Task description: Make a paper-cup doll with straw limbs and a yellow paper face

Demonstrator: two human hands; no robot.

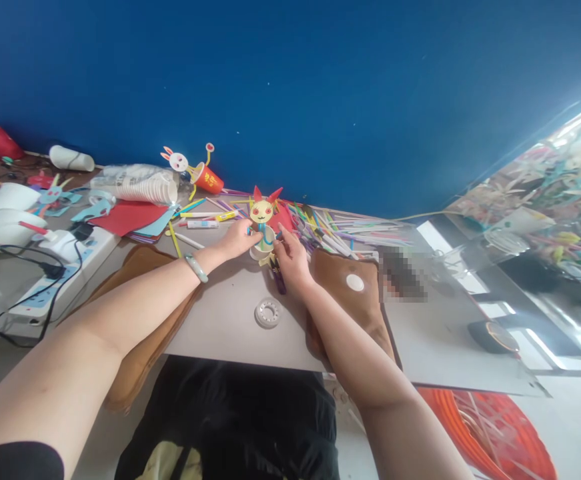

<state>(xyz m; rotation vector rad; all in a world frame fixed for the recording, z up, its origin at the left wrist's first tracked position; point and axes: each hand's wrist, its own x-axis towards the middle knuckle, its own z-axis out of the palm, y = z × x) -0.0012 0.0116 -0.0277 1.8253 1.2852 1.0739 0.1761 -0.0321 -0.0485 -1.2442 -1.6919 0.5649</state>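
A small craft figure made from a paper cup [261,253] is between my hands. Its yellow face [261,211] has red pointed ears, and a blue pipe cleaner [269,235] bends across its front. My left hand [240,239] pinches the figure's left side, where a bit of blue shows at the fingertips. On the other side, the fingers of my right hand [293,257] are closed at the blue piece by the cup. Under the right hand is a dark purple-handled object [278,277], partly hidden. A round white ring, perhaps a tape roll [268,313], lies nearer me.
Many coloured pipe cleaners [345,231] lie along the blue wall. A rabbit figure on a red cup [207,179], stacked paper cups [145,190] and red paper [129,217] stand back left. A power strip [65,277] with cables is left. Brown cushions [355,307] flank the work area.
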